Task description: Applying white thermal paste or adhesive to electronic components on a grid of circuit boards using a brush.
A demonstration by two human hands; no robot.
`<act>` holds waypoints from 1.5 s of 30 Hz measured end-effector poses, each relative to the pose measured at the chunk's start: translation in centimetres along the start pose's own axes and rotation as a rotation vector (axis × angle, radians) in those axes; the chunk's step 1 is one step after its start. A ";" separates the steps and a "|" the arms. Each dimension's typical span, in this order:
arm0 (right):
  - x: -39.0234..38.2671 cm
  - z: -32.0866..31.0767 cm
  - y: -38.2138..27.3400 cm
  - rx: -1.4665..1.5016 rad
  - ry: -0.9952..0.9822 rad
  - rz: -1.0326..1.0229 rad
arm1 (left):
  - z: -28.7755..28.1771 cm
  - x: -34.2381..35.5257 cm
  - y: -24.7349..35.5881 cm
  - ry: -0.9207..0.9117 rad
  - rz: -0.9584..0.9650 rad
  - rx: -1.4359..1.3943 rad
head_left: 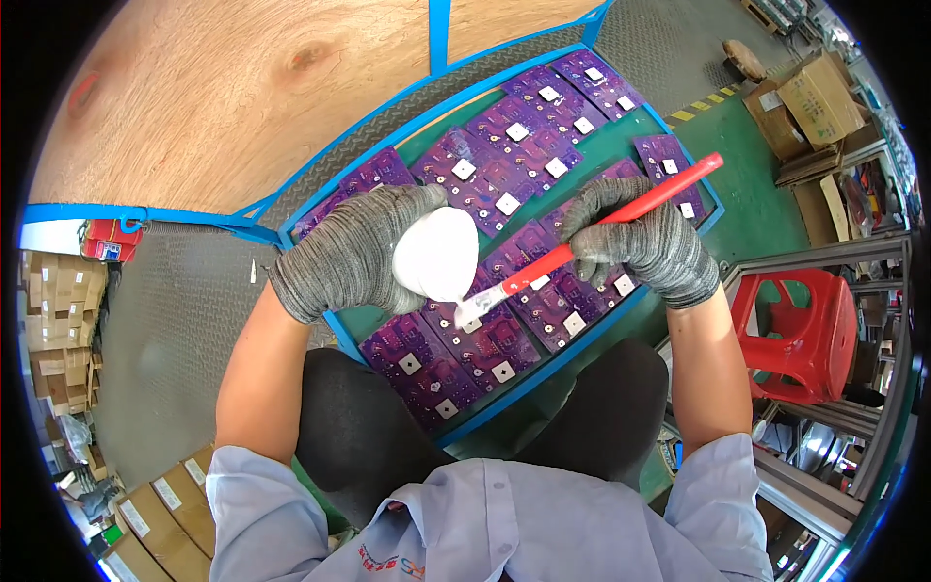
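My left hand (364, 247), in a grey knit glove, is closed around a smooth, rounded white object (436, 256); I cannot tell whether it is a cup or a solid lump. A long red-handled tool (635, 207), which looks like a brush, is pinched in my gloved right hand (635, 238). Its whitish end slants down to the left, just beside the lower edge of the white object. Beneath both hands lie several purple circuit boards (490, 344), most bearing small white squares (503, 371) with dark centres.
A blue metal frame (713, 221) borders the boards, above my knees. Beyond it stands a wooden panel (242, 97). To the right are a red plastic stool (800, 335), a metal rack (815, 509) and cardboard boxes (819, 102); more cartons (165, 514) line the left.
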State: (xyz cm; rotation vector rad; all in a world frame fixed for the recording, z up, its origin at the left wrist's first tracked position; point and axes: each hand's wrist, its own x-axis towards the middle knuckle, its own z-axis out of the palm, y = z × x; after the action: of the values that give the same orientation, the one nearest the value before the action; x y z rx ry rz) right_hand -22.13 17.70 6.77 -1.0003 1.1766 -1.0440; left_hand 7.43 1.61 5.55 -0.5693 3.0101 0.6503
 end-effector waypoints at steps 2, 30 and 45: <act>-0.3 0.1 -0.1 0.014 0.005 0.005 | 0.0 0.1 0.3 -0.003 -0.013 0.044; -3.1 -0.2 1.7 0.263 0.302 -0.349 | 1.0 -0.2 -0.4 0.223 0.027 -0.264; -2.0 6.1 -0.7 -0.929 0.244 -0.817 | -0.2 0.8 1.4 -0.008 -0.069 -0.853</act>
State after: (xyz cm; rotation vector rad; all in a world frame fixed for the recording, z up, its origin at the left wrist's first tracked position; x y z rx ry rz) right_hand -16.30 19.90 8.56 -2.2611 1.5337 -1.2673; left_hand 6.16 2.45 6.18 -0.6492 2.5572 1.9188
